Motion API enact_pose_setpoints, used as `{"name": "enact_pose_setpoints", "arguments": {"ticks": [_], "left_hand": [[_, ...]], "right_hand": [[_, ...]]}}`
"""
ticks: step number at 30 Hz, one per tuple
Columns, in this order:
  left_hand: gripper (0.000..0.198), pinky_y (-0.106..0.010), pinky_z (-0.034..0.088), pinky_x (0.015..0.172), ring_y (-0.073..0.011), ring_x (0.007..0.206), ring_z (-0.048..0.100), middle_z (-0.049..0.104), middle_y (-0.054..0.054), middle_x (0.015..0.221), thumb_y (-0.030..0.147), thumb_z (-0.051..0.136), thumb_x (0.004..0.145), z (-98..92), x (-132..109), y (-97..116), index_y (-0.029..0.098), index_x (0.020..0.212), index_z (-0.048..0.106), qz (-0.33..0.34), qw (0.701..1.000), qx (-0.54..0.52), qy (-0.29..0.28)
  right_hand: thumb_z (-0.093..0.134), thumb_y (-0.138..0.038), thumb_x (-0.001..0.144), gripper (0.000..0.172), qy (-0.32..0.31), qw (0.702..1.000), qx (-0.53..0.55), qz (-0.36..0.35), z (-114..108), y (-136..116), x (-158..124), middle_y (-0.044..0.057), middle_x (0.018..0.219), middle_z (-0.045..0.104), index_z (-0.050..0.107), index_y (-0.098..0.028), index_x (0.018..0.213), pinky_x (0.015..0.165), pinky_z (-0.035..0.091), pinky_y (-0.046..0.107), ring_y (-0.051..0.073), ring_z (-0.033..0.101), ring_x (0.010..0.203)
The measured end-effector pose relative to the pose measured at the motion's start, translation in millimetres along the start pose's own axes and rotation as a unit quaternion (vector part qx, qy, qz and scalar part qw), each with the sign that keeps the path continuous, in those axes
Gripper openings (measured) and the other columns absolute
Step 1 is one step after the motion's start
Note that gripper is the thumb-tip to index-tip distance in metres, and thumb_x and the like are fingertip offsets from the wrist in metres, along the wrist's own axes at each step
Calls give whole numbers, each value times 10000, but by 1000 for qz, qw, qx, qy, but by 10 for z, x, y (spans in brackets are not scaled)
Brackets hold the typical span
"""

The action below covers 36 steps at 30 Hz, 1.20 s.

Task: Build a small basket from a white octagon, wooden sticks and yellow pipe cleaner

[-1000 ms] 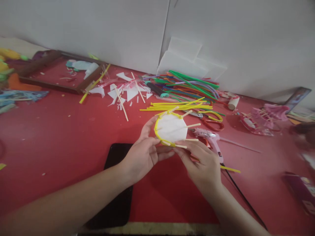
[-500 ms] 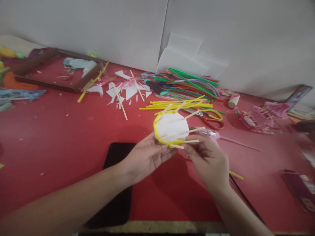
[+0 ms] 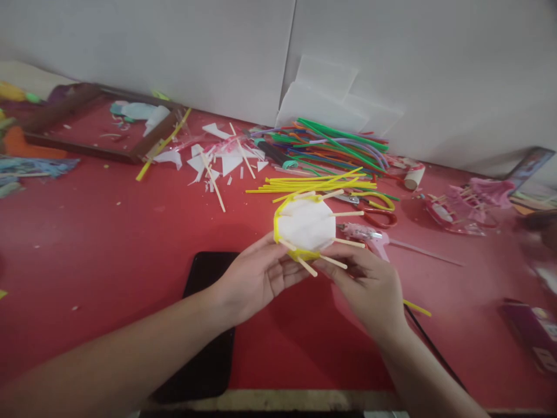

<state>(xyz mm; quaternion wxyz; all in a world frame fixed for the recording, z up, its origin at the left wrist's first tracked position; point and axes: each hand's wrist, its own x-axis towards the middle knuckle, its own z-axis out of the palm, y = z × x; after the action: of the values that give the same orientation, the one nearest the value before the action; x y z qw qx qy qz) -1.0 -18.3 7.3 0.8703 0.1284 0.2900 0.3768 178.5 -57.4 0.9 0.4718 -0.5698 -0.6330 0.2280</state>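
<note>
Between my hands, above the red table, is a white disc (image 3: 307,225) with several short wooden sticks standing out around its edge. A yellow pipe cleaner (image 3: 276,226) runs along its left and lower rim. My left hand (image 3: 263,270) grips the disc from the lower left, its fingers reaching underneath. My right hand (image 3: 368,281) pinches at the lower right rim, near the yellow pipe cleaner and a stick; its fingertips are partly hidden. Just beyond the right hand lies a pink glue gun (image 3: 363,233). Scissors (image 3: 376,209) with yellow and red handles rest behind the disc.
Yellow pipe cleaners (image 3: 317,184) and a multicoloured bunch (image 3: 335,145) lie at the back. White scraps (image 3: 228,162) and a brown frame (image 3: 80,145) are to the left. A black phone-like slab (image 3: 213,348) lies under my left forearm; a pink craft piece (image 3: 465,203) is at right.
The disc has turned and tilted slightly in my hands, its sticks now pointing more to the right and downward. My right hand has shifted a little left along the rim.
</note>
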Motion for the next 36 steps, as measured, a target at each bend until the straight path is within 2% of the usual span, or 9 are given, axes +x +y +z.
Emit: {"name": "enact_pose_setpoints", "arguments": {"ticks": [4, 9, 14, 17, 21, 23, 27, 31, 36], "left_hand": [[224, -358, 602, 872, -209, 895, 759, 788, -98, 1028, 119, 532, 950, 11, 16, 0, 135, 1116, 680, -2, 1000, 4, 11], [252, -360, 598, 863, -202, 859, 756, 788, -103, 1019, 72, 517, 936, 42, 13, 9, 133, 1122, 676, -14, 997, 42, 61], [339, -306, 579, 864, -176, 932, 728, 761, -81, 1152, 25, 591, 870, 6, 34, -27, 174, 1155, 696, 12, 999, 35, -13], [323, -250, 559, 845, -159, 969, 706, 742, -54, 1211, 32, 687, 811, -50, 68, -72, 200, 1081, 743, 42, 997, 29, -50], [239, -204, 527, 864, -108, 852, 697, 793, -16, 990, 76, 799, 744, -88, 83, -96, 203, 947, 787, 42, 994, 46, -88], [236, -182, 523, 862, -89, 829, 695, 796, 5, 910, 104, 843, 710, -86, 77, -88, 207, 917, 795, 33, 993, 62, -98], [272, -153, 528, 850, -77, 867, 707, 805, 9, 931, 162, 875, 689, -76, 65, -63, 214, 946, 801, 12, 988, 104, -115], [285, -134, 535, 817, -51, 783, 703, 804, 40, 875, 118, 865, 691, -98, 59, -40, 243, 940, 805, 19, 981, 127, -144], [416, -170, 542, 868, -99, 925, 724, 806, 8, 1009, 80, 881, 643, -128, 50, -24, 236, 1018, 785, 49, 972, 181, -140]], "right_hand": [[761, -192, 791, 109, -18, 1000, 21, 9, -20, 21, 5, 3, 873, 793, 760, -237, 890, 667, 617, 226, 157, 754, 753], [736, -164, 811, 129, -48, 998, -30, 13, -47, 10, -1, -12, 873, 792, 769, -259, 891, 666, 589, 209, 142, 742, 754], [744, -219, 816, 76, -27, 998, -58, -7, -47, 13, 7, -1, 845, 785, 769, -242, 883, 625, 567, 217, 148, 728, 745], [734, -242, 828, 67, -16, 998, -67, -6, -46, 24, 12, 6, 816, 781, 772, -236, 883, 612, 558, 235, 152, 718, 716], [740, -251, 816, 69, -10, 999, -41, 21, -60, 29, 18, 9, 805, 780, 775, -234, 873, 575, 563, 236, 151, 714, 674], [754, -245, 798, 70, -4, 999, -14, 32, -71, 22, 20, 7, 813, 784, 778, -238, 863, 595, 587, 238, 159, 728, 697], [763, -233, 790, 73, -5, 999, 27, 47, -92, -15, 24, -17, 789, 785, 781, -263, 854, 609, 611, 236, 154, 739, 694], [763, -218, 789, 81, -21, 997, 58, 50, -95, -70, 28, -29, 780, 788, 780, -276, 844, 590, 612, 222, 143, 739, 660], [770, -176, 766, 96, -25, 998, 52, 20, -97, -127, 39, -38, 744, 782, 775, -265, 804, 542, 576, 166, 115, 722, 619]]}}
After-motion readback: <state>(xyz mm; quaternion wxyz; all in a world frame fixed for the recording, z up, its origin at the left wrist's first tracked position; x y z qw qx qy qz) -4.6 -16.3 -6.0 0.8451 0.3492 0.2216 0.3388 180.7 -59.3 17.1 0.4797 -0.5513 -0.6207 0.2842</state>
